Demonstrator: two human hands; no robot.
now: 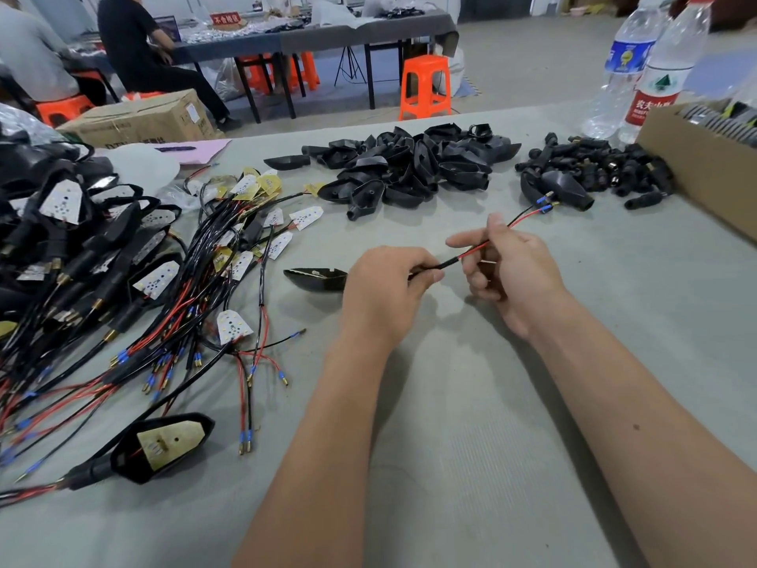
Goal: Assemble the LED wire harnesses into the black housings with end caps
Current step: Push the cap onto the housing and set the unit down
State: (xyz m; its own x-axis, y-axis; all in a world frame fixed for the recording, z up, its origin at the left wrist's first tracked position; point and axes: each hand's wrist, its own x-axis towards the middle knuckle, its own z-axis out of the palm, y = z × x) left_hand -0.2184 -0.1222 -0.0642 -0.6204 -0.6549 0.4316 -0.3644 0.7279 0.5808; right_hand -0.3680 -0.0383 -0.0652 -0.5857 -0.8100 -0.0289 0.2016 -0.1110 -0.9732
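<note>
Head view: we see both forearms reach over the grey table [471,465].
Left hand [385,289]: our curled fingers grip the black sleeved end of a wire harness [475,251], beside a black housing [315,278].
Right hand [512,268]: we pinch the harness's red and black leads.
Harness tips: blue connectors [545,203] hang near a lone housing.
Left: loose harness pile [229,256].
Far: empty housings heap [413,166], end caps [602,168], water bottles [651,67].

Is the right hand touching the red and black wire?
Touching. The head view shows the right hand pinching the red and black wire between thumb and fingers, while the left hand grips its black sleeved part.
</note>
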